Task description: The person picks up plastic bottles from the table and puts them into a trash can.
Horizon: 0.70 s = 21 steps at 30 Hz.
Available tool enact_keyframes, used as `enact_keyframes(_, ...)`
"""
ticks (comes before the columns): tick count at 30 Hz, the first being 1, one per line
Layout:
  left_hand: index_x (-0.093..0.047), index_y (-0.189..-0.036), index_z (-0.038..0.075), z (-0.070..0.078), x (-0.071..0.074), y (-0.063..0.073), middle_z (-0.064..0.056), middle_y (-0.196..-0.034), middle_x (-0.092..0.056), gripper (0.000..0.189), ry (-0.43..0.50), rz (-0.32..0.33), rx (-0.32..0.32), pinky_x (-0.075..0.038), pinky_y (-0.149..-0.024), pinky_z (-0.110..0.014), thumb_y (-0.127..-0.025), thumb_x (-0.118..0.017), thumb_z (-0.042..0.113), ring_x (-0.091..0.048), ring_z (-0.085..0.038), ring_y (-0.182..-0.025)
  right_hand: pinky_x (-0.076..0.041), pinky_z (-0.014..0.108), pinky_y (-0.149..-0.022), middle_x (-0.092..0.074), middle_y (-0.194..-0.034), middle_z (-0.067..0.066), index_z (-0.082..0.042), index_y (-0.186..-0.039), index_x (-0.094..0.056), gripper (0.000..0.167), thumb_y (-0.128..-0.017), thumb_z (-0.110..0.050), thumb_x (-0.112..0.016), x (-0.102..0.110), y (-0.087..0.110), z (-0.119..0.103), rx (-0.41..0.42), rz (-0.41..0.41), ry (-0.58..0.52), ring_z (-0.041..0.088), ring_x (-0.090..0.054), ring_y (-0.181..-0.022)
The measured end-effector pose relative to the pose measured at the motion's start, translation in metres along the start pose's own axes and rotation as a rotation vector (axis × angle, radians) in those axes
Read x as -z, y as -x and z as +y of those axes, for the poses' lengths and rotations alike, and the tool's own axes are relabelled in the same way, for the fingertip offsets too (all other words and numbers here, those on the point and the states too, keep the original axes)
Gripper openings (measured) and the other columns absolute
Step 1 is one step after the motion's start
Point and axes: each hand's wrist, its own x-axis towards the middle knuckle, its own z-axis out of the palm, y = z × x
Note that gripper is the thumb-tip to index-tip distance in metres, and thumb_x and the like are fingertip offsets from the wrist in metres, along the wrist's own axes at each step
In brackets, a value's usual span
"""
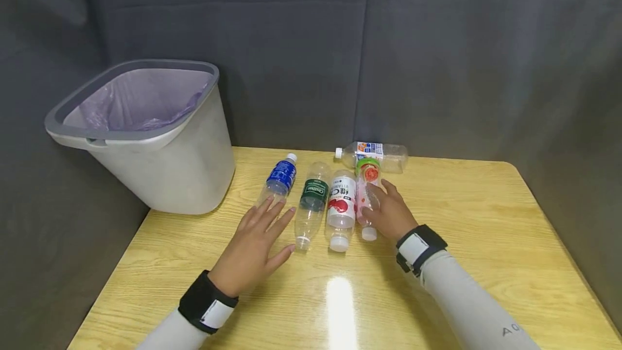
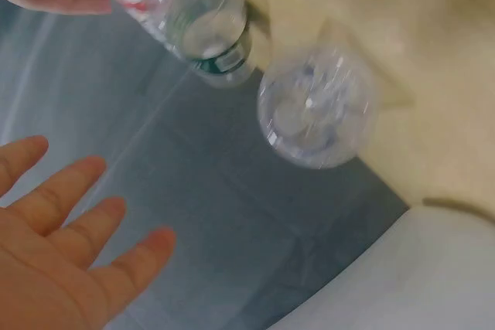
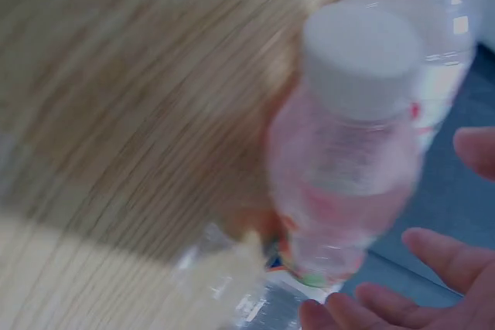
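Observation:
My left hand (image 1: 252, 250) is spread, fingers straight, its fingertips over the near end of a blue-labelled plastic bottle (image 1: 282, 175). The left wrist view shows that hand with nothing in it, apart from a clear bottle (image 2: 317, 106). At the right, my right hand (image 1: 392, 214) reaches over a pink bottle with a white cap (image 1: 366, 199), fingers spread beside it. In the right wrist view its fingers (image 3: 445, 260) are loosely extended beside the pink bottle (image 3: 348, 160). Between the hands lie a green-labelled bottle (image 1: 313, 193) and a white-labelled bottle with cherries (image 1: 341, 201).
Behind the pink bottle another clear bottle (image 1: 393, 158) lies sideways, its white cap to the left. A grey-white bin (image 1: 189, 161) with a purple liner (image 1: 150, 101) stands at the left of the wooden table (image 1: 476, 231). Dark cloth (image 1: 291, 69) hangs behind.

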Motion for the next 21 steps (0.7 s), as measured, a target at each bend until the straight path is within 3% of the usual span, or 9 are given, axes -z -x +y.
enact_keyframes(4, -0.036, -0.159, 0.024, -0.002, -0.009, 0.001, -0.01, -0.166, -0.031, 0.074, 0.003, -0.013, 0.072, -0.016, -0.125, -0.063, -0.096, -0.061, 0.055, -0.012, -0.032, -0.159, -0.032, 0.065, -0.117, -0.02, -0.163, 0.033, -0.011, -0.159, -0.032, 0.079, -0.092, -0.032, -0.068, -0.008, -0.011, 0.003, -0.056, -0.037, 0.017, 0.055, -0.031, -0.146)
enact_keyframes(11, -0.033, -0.16, 0.024, -0.007, -0.014, 0.001, -0.009, -0.17, -0.021, 0.081, 0.03, -0.016, 0.144, -0.004, -0.124, -0.067, -0.093, -0.064, 0.057, -0.003, -0.033, -0.16, -0.049, 0.06, -0.105, -0.026, -0.158, 0.033, -0.015, -0.161, -0.028, 0.083, -0.09, -0.029, -0.069, -0.019, -0.012, 0.013, -0.097, 0.005, -0.004, 0.052, -0.058, -0.123)
enact_keyframes(21, -0.034, -0.159, 0.024, -0.004, -0.019, -0.002, -0.011, -0.169, -0.024, 0.08, 0.045, -0.018, 0.133, -0.007, -0.124, -0.068, -0.093, -0.065, 0.056, -0.004, -0.032, -0.16, -0.041, 0.064, -0.111, -0.021, -0.162, 0.03, -0.02, -0.162, -0.024, 0.081, -0.093, -0.025, -0.067, -0.018, -0.006, 0.013, -0.167, -0.007, -0.02, 0.054, -0.046, -0.135)
